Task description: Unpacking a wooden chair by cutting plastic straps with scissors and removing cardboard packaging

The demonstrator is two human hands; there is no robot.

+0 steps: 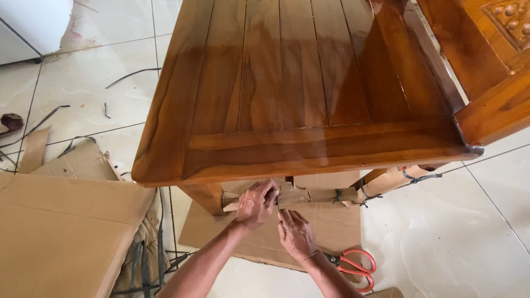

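Observation:
A glossy brown wooden table (pixel 287 83) with a slatted top fills the upper view. Below its near edge runs a crossbar wrapped in brown cardboard (pixel 314 195), tied with a dark strap (pixel 337 195). My left hand (pixel 255 204) grips the cardboard wrap at the crossbar's left part, close to the table leg (pixel 207 197). My right hand (pixel 295 234) reaches up from below, with its fingertips on the same wrap just right of the left hand.
Red-handled scissors (pixel 356 266) lie on the floor by my right wrist. Flat cardboard sheets (pixel 61 226) lie at the left and under the table. Dark strap scraps (pixel 132 74) litter the white tiles. A carved wooden piece (pixel 491 60) stands at the upper right.

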